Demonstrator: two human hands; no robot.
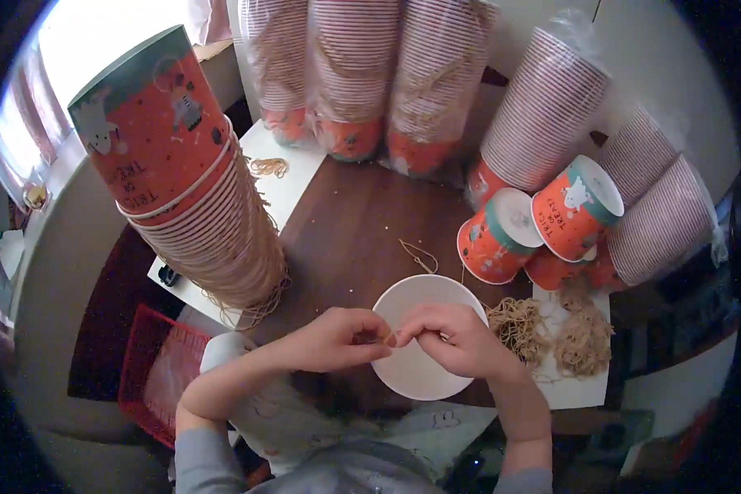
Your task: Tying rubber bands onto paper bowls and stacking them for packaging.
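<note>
Over a white-lined paper bucket (424,375), my two hands meet with fingertips almost touching. A thin tan cord (391,337) shows between them. My left hand (346,340) pinches it with thumb and index finger. The right hand (453,336) is curled, its fingertips closed at the cord too; its palm side is hidden. The bucket stands mouth-up near the table's front edge, its outside mostly out of sight. Just beyond its rim a loose loop of cord (424,262) lies on the brown table. Tangled bundles of tan cord (519,328) rest right of the bucket.
At left leans a tall nested stack of orange-and-green buckets (169,156), cords hanging down its side. Plastic-wrapped bucket stacks (354,74) line the back and right. Several loose buckets (494,239) sit at right. A red basket (144,362) is low at left.
</note>
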